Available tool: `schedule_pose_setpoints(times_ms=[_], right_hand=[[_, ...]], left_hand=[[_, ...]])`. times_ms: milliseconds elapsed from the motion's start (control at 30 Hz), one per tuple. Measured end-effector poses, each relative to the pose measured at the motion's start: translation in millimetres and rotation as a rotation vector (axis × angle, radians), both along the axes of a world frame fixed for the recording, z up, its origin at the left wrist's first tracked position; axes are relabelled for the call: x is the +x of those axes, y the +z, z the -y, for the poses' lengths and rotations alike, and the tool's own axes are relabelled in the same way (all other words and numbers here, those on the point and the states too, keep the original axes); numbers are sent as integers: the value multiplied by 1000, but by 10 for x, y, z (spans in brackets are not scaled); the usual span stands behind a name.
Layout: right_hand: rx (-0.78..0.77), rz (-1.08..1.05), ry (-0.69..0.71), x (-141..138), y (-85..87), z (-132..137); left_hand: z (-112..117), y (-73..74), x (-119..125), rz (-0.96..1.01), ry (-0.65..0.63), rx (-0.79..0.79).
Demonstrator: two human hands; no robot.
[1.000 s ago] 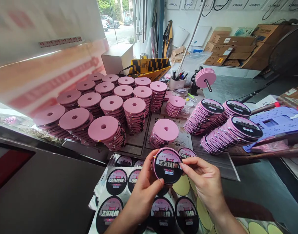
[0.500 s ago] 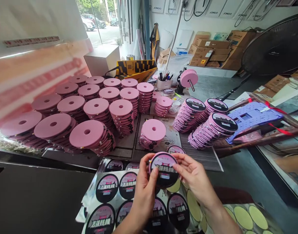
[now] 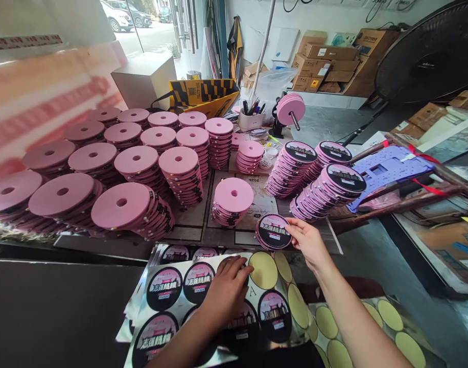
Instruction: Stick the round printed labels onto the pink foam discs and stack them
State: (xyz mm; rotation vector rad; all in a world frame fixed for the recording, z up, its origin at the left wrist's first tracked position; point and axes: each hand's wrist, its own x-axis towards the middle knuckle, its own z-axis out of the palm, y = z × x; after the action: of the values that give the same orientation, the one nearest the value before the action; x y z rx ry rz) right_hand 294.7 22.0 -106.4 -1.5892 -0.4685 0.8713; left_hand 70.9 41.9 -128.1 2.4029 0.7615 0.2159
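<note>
My right hand (image 3: 306, 242) pinches the right edge of a round pink foam spool (image 3: 274, 231), which has a black and pink printed label on its upper face. That spool rests at the front edge of the table, on what looks like one or more others. Lower down, my left hand (image 3: 229, 290) lies palm down with its fingers spread on a sheet of round stickers (image 3: 183, 259), partly covering one sticker. Just right of its fingertips is a bare yellowish circle (image 3: 263, 270) on the sheet. A short stack of unlabelled pink spools (image 3: 234, 195) stands behind the labelled one.
Many pink spool stacks (image 3: 121, 205) fill the table's left side. Leaning labelled stacks (image 3: 345, 179) stand at the right. Behind are a pen holder (image 3: 251, 120) and a spindle carrying pink discs (image 3: 290, 108). A black fan (image 3: 425, 64) and a purple plastic stool (image 3: 395, 166) are on the right.
The labelled spool has gone from between both hands to the table's front edge, still in my right hand. My left hand has let go and moved down onto the sticker sheet.
</note>
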Motion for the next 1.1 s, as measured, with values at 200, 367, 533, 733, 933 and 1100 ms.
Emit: schedule_pose_setpoints(times_ms=[200, 367, 533, 733, 933, 1100], right_hand=[[2, 194, -59, 32, -6, 55], [-67, 635, -34, -241, -154, 713], [-179, 672, 161, -651, -719, 1370], [-163, 672, 52, -782, -882, 1357], [-136, 834, 8, -801, -783, 1347], [-141, 961, 16, -801, -684, 1320]], left_hand=[[52, 20, 132, -43, -140, 13], [114, -73, 278, -39, -340, -4], [154, -307, 385, -36, -369, 41], [155, -312, 418, -34, -306, 95], [196, -303, 393, -7, -278, 89], [204, -302, 387, 4, -275, 78]])
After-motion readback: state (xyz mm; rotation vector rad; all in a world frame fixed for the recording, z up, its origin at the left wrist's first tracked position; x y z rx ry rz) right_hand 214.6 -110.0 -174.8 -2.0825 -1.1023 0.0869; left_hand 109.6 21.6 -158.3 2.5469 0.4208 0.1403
